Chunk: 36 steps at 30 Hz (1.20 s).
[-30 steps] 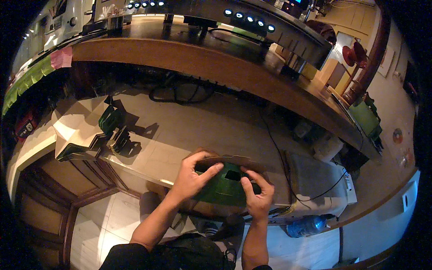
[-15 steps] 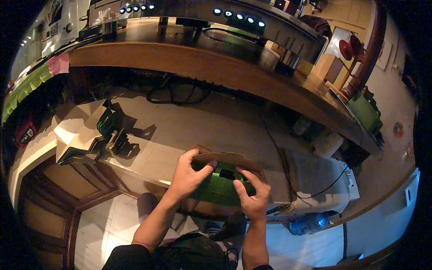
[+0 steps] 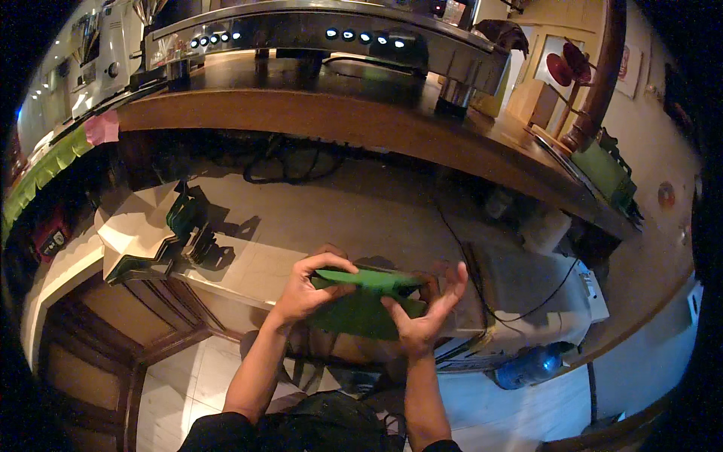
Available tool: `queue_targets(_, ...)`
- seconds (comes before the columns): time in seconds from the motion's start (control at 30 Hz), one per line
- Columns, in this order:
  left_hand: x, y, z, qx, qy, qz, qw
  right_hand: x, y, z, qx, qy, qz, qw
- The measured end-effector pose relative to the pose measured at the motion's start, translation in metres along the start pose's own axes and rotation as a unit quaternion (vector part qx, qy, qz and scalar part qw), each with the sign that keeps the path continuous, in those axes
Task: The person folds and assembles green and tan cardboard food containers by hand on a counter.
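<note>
A green carton (image 3: 358,316) of folded card is between my hands above the front edge of the counter. My left hand (image 3: 301,290) is closed on its left end, fingers over the top edge and thumb at the near face. At the other end, my right hand (image 3: 429,309) has its thumb against the card and one finger bent at the top edge, while other fingers stick up. The carton's top flap is blurred by motion and lies over the opening. To the left sits a group of similar folded cartons (image 3: 139,226), pale inside and dark green outside.
A wooden shelf (image 3: 301,113) overhangs the counter (image 3: 294,211), carrying a metal machine (image 3: 301,38) with lit buttons. Black cables (image 3: 286,169) lie beneath it. A blue plastic bottle (image 3: 527,368) is below at right; cabinet doors (image 3: 113,324) are at lower left.
The brown inner side of the flap, upright before, has turned down, and its green side now faces up. My right hand's fingers have lifted and spread. The view has shifted slightly.
</note>
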State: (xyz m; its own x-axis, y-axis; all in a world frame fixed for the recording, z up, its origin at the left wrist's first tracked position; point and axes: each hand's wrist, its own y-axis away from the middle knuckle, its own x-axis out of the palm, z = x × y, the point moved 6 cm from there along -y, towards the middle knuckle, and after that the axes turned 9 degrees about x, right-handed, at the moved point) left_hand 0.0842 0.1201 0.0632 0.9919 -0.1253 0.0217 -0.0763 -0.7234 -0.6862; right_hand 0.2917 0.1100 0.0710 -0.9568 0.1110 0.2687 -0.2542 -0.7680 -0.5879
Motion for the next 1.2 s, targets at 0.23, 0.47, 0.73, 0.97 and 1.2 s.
queue_targets(0.23,-0.005,0.002,0.011,0.008,0.011,0.059,0.998,-0.013,-0.014,-0.021,0.034,0.028,0.211,0.976)
queue_targets(0.47,-0.014,0.014,0.003,-0.031,0.084,0.082,0.993,-0.03,0.004,-0.032,0.137,0.048,0.281,0.948)
queue_targets(0.73,-0.003,0.023,0.0,-0.088,-0.042,-0.021,0.995,-0.018,0.006,-0.036,0.167,0.115,0.213,0.956)
queue_targets(0.97,0.002,0.029,0.009,-0.098,-0.054,-0.026,0.993,-0.025,0.004,-0.039,0.201,0.105,0.244,0.943)
queue_targets(1.2,-0.006,0.026,0.006,-0.049,-0.085,-0.007,0.995,-0.009,0.005,-0.048,0.187,0.019,0.202,0.961)
